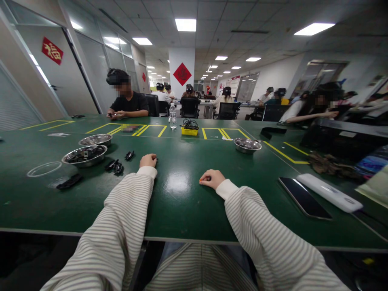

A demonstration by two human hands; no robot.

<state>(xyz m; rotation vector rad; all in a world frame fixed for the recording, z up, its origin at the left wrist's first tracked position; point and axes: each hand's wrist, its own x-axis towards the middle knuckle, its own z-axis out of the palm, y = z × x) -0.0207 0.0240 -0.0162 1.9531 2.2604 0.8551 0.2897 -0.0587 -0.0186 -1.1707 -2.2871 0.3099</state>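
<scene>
My left hand (148,160) rests on the green table with its fingers curled. A small dark bit shows at its fingertips, too small to name. Further right, my right hand (213,178) is closed in a pinch at the table top. A speck of orange and something dark show between its thumb and fingers; their kind is unclear. Left of my left hand lie small black plastic parts (117,167) and another black part (129,155). Beyond them stands a steel bowl (70,161) filled with dark parts.
Another steel bowl (98,138) stands behind the filled one, and a third bowl (260,147) at the right. A yellow box (189,131) of black cables and a water bottle (173,117) stand ahead. At right lie a phone (303,198) and a white device (329,192). People sit beyond.
</scene>
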